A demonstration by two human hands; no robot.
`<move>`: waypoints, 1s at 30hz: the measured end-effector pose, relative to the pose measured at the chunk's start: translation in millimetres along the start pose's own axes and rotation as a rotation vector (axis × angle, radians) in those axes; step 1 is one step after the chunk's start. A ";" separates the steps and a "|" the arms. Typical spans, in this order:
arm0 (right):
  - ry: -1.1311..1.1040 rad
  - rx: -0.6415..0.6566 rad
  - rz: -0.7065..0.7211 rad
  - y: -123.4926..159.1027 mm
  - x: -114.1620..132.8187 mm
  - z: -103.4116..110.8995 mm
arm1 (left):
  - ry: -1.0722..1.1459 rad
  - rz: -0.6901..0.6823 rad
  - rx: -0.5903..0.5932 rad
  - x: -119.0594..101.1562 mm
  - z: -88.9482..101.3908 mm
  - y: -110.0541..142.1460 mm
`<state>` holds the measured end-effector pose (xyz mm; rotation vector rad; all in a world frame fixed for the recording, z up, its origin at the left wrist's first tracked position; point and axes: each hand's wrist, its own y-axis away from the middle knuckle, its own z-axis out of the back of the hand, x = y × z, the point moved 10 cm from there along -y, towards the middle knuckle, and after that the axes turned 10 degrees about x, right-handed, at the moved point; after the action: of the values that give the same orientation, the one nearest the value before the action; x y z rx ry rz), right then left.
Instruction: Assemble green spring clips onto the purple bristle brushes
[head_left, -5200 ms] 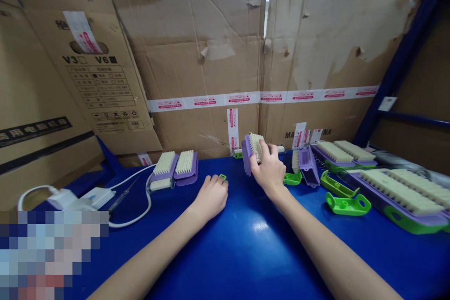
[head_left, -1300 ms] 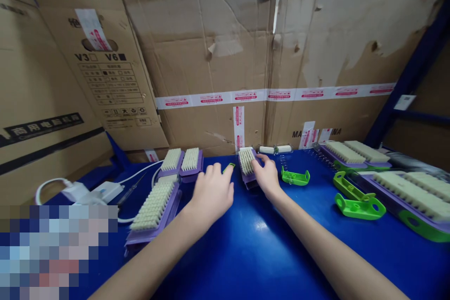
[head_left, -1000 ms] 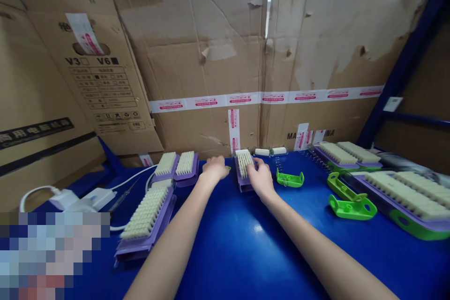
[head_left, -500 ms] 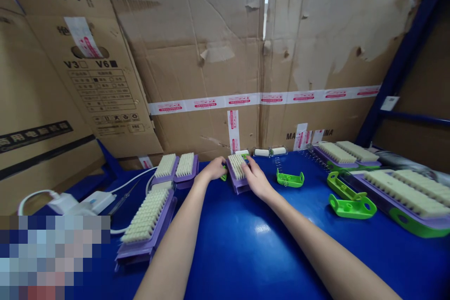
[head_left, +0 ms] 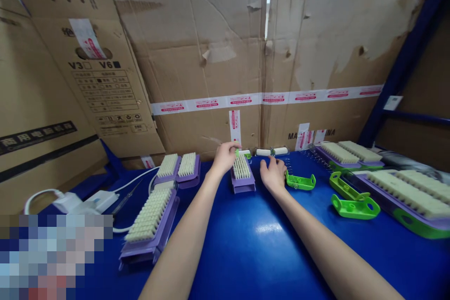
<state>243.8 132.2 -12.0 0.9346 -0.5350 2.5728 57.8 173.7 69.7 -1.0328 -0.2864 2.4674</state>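
Purple brush (head_left: pixel 242 183) | left hand (head_left: pixel 225 156): seems to pinch green part (head_left: pixel 237 153) | right hand (head_left: pixel 273 174): fingers spread | may skid if pushed unbraced

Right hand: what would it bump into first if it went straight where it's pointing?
Probably the white cylinders just past the right hand, in front of the cardboard. The gap is hard to judge; they might be touching.

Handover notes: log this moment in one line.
middle brush: bristles up | left hand: touching green piece | right hand: apart from brush
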 end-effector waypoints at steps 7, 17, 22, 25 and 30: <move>0.097 -0.131 -0.071 -7.8 -14.2 14.3 | -0.490 -0.019 0.145 -37.0 -43.5 7.7; 0.354 -0.017 0.160 -27.8 14.6 -5.4 | -0.566 0.140 0.094 9.2 -10.5 7.9; 0.451 -0.023 0.243 -30.2 22.6 -13.0 | -0.385 0.212 0.010 23.9 -6.6 6.4; 0.494 -0.041 0.316 -25.4 29.7 -11.8 | -0.341 0.254 -0.016 24.3 -7.5 6.4; 0.511 0.064 0.354 -24.0 33.7 -16.7 | -0.321 0.225 0.004 22.1 -11.7 3.4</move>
<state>221.3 167.2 4.1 0.1784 -0.5021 3.0029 51.4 181.4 46.6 -0.6949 -0.2764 2.8361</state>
